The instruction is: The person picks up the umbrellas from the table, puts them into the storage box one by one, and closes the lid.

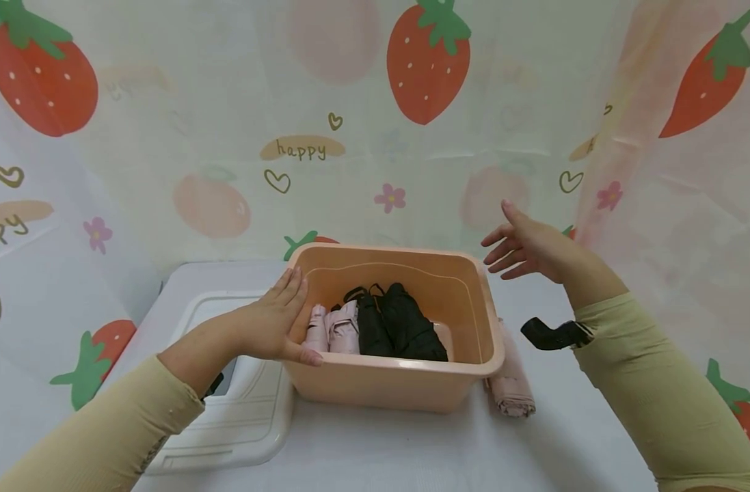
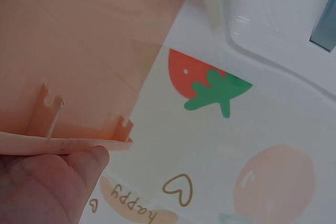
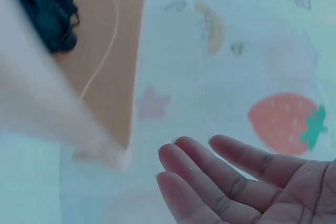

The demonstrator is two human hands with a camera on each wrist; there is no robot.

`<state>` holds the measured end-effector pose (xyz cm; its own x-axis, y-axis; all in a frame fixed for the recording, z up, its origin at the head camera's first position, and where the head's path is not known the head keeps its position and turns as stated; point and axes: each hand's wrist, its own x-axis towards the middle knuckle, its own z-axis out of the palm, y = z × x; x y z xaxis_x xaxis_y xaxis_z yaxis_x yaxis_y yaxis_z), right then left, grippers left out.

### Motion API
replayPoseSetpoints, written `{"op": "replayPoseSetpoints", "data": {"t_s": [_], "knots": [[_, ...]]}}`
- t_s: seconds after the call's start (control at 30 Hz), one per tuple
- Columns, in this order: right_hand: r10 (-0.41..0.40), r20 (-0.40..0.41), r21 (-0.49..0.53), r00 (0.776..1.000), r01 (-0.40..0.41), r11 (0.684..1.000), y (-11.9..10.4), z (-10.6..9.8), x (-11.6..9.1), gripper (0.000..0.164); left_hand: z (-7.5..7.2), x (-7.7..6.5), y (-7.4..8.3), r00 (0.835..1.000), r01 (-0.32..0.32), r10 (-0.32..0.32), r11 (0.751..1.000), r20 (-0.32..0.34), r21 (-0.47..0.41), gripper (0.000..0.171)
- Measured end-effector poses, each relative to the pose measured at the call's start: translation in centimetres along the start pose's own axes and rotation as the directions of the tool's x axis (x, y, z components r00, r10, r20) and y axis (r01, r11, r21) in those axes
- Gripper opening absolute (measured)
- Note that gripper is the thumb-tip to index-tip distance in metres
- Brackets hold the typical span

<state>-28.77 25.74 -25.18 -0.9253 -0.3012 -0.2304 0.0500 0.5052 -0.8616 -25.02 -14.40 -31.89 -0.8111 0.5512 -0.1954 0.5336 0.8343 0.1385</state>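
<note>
A peach plastic bin [image 1: 387, 386] stands in the middle of the head view. My left hand [image 1: 273, 318] rests on its left rim, fingers straight and the thumb laid along the front edge. In the left wrist view, that hand [image 2: 50, 187] touches the bin's lip from below in the picture. Inside the bin lie black folded umbrellas [image 1: 408, 324] beside pink folded ones [image 1: 342, 328], all on the left and middle. My right hand [image 1: 531, 249] hovers off the right rim with loosely spread fingers, holding nothing; the right wrist view shows its palm [image 3: 294, 203] bare.
Against the bin's right side lies a rolled pink bundle [image 1: 513, 389], partly hidden by the rim. A white lid [image 1: 233, 424] with a grey-blue part lies flat at the left, under my left forearm. Strawberry-printed cloth [image 1: 362, 184] hangs close behind the bin.
</note>
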Motion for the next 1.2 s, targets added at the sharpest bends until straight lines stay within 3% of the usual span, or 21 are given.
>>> {"op": "replayPoseSetpoints", "data": {"t_s": [0.3,0.5,0.7,1.0,1.2], "knots": [[0.107,-0.01,0.068,0.994,-0.107,0.992,6.5,-1.3,-0.8,0.085,0.1,0.0,-0.2,1.0,-0.001,0.001,1.0,-0.003,0.003,0.132],[0.234,-0.007,0.074,0.972,-0.233,0.97,12.0,0.4,0.0,0.08,0.1,0.0,-0.2,1.0,0.0,0.0,1.0,-0.014,0.009,0.132],[0.331,-0.014,0.072,0.943,-0.33,0.941,16.0,2.5,0.4,0.082,0.2,0.0,-0.2,1.0,0.005,-0.005,1.0,-0.013,0.002,0.133],[0.363,-0.037,0.096,0.931,-0.358,0.929,19.3,4.4,0.3,0.044,0.3,0.0,-0.2,1.0,0.003,-0.003,1.0,-0.01,-0.002,0.133],[0.347,-0.042,0.094,0.937,-0.342,0.935,19.9,5.1,0.4,0.033,0.3,0.1,-0.3,1.0,0.003,-0.003,1.0,-0.014,-0.004,0.133]]}}
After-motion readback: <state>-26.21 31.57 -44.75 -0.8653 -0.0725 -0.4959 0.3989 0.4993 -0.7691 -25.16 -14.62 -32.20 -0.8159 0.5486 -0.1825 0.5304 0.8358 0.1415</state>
